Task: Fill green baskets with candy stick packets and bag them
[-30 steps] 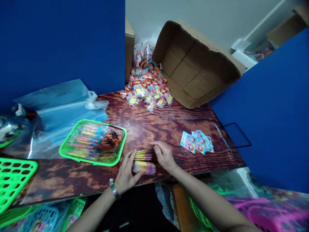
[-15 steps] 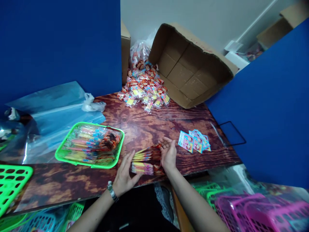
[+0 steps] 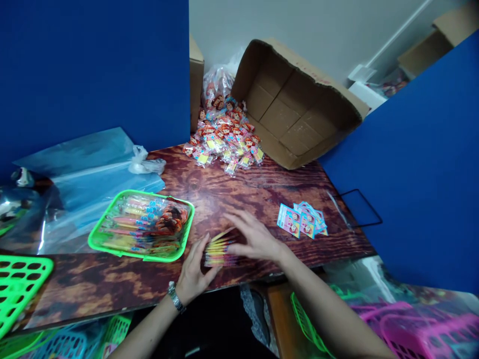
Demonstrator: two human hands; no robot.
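Observation:
A bundle of slim yellow and pink pens [image 3: 217, 253] lies at the table's front edge between my hands. My left hand [image 3: 193, 269], wearing a metal watch, grips the bundle's left end between thumb and fingers. Over its right end my right hand [image 3: 254, 238] reaches with fingers stretched out and thumb apart, hiding that end. Whether the right hand touches the pens I cannot tell. Just left of my hands stands a green basket [image 3: 141, 257], filled with similar pens in clear wrap, their character heads toward the right.
Small wrapped character items [image 3: 224, 132] are heaped at the back, beside a tipped cardboard box [image 3: 295, 109]. Several printed cards [image 3: 299, 219] lie to the right. Clear plastic sheets [image 3: 90, 174] cover the left side. Blue panels flank the table; pink baskets [image 3: 411, 324] stand below right.
My right hand has come off the pens' right end and swung left over them, its fingers straightening. My left hand has kept its grip in nearly the same place.

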